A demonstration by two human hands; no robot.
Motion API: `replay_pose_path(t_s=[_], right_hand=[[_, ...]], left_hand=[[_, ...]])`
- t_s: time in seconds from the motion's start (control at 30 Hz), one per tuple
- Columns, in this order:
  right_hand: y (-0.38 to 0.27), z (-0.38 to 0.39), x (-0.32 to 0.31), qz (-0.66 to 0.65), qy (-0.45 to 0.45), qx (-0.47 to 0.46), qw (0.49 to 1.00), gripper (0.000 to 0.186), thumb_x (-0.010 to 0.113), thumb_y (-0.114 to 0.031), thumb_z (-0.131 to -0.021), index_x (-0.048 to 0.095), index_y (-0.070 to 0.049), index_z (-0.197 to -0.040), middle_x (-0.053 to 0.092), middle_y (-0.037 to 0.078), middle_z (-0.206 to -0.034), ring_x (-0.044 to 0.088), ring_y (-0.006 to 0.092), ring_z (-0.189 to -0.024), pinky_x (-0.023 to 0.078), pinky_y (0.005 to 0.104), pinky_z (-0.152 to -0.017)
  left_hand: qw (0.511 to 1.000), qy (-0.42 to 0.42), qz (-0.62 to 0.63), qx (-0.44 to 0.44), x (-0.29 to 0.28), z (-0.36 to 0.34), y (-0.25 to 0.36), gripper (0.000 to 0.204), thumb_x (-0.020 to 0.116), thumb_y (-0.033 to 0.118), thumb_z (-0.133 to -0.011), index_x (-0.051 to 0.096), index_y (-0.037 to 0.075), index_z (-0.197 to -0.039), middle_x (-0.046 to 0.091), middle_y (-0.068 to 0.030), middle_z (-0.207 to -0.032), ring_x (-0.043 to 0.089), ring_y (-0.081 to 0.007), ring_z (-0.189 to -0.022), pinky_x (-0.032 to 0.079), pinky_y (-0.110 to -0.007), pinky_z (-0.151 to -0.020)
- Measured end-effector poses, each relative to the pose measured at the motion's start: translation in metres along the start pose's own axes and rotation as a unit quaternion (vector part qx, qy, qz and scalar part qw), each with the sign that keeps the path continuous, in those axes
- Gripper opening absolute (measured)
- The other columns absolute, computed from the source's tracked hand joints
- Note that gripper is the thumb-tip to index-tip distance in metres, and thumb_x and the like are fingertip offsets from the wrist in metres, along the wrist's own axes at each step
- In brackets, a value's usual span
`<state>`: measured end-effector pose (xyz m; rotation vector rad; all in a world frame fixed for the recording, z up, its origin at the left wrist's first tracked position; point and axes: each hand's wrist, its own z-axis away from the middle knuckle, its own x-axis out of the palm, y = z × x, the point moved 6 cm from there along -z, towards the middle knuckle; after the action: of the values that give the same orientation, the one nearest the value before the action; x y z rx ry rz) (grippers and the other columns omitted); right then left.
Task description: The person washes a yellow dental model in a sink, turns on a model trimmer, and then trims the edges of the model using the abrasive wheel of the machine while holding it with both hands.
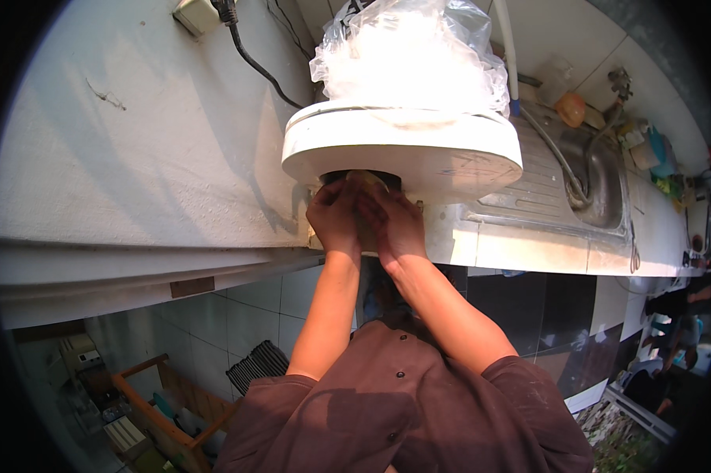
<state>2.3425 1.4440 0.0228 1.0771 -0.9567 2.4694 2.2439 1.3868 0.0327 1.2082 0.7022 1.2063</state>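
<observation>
In front of me stands a white, rounded machine [403,150] with a dark opening [336,176] under its front edge. Both my hands are raised to that opening. My left hand [334,214] and my right hand [395,223] meet there, fingers curled inward around a pale, rounded thing [369,179]. Only its upper edge shows between the fingers, so its kind cannot be made out. The fingertips are partly in shadow beneath the machine's overhang.
A crumpled clear plastic bag [411,59] sits on top of the machine. To the left run a black power cord [257,67] and a pale counter [143,158]. On the right is a metal sink [604,177] with a hose [551,146]. A wooden frame [154,406] stands low at left.
</observation>
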Motion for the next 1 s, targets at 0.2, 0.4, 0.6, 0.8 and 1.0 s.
replay_pose_path(t_s=[0.2, 0.4, 0.6, 0.8, 1.0], right_hand=[[0.008, -0.001, -0.005, -0.022, 0.011, 0.016, 1.000, 0.016, 0.062, -0.010, -0.090, 0.058, -0.003, -0.104, 0.061, 0.010, -0.104, 0.062, 0.0214, -0.097, 0.052, 0.0344, -0.088], [-0.002, 0.002, -0.006, 0.054, -0.049, 0.057, 0.996, 0.020, 0.063, -0.013, -0.089, 0.059, -0.001, -0.104, 0.061, 0.009, -0.102, 0.062, 0.0199, -0.094, 0.052, 0.0330, -0.085], [-0.008, 0.004, -0.003, 0.148, -0.069, 0.046, 0.986, 0.024, 0.063, -0.015, -0.089, 0.058, 0.003, -0.104, 0.061, 0.009, -0.097, 0.065, 0.0205, -0.088, 0.056, 0.0315, -0.078], [-0.009, -0.001, -0.005, 0.163, -0.048, 0.019, 0.985, 0.027, 0.063, -0.019, -0.090, 0.057, 0.005, -0.102, 0.061, 0.010, -0.095, 0.066, 0.0203, -0.082, 0.057, 0.0295, -0.073], [-0.006, -0.002, -0.003, 0.147, -0.034, 0.021, 0.988, 0.024, 0.066, -0.021, -0.090, 0.056, -0.001, -0.098, 0.059, 0.008, -0.090, 0.065, 0.0212, -0.080, 0.056, 0.0321, -0.072]], left_hand=[[1.000, -0.007, -0.012, 0.007, 0.003, 0.007, 0.002, 0.019, 0.073, 0.007, -0.080, 0.064, -0.003, -0.094, 0.066, -0.0066, -0.086, 0.060, -0.0125, -0.075, 0.048, -0.025, -0.069], [0.997, -0.057, 0.006, 0.041, 0.003, 0.017, 0.007, 0.024, 0.072, 0.006, -0.081, 0.062, -0.003, -0.101, 0.066, -0.0077, -0.092, 0.061, -0.0131, -0.080, 0.049, -0.025, -0.072], [0.996, -0.080, -0.031, 0.022, -0.003, 0.011, 0.010, 0.025, 0.076, 0.007, -0.078, 0.065, -0.005, -0.097, 0.068, -0.0079, -0.088, 0.062, -0.0118, -0.076, 0.049, -0.024, -0.069], [0.997, -0.070, -0.042, -0.010, 0.001, 0.011, 0.009, 0.021, 0.073, 0.006, -0.080, 0.067, -0.006, -0.096, 0.068, -0.0089, -0.087, 0.062, -0.0124, -0.075, 0.049, -0.024, -0.067], [0.998, -0.051, -0.034, 0.003, -0.002, 0.006, 0.001, 0.020, 0.075, 0.008, -0.078, 0.068, -0.005, -0.092, 0.067, -0.0072, -0.084, 0.060, -0.0112, -0.072, 0.048, -0.024, -0.065]])
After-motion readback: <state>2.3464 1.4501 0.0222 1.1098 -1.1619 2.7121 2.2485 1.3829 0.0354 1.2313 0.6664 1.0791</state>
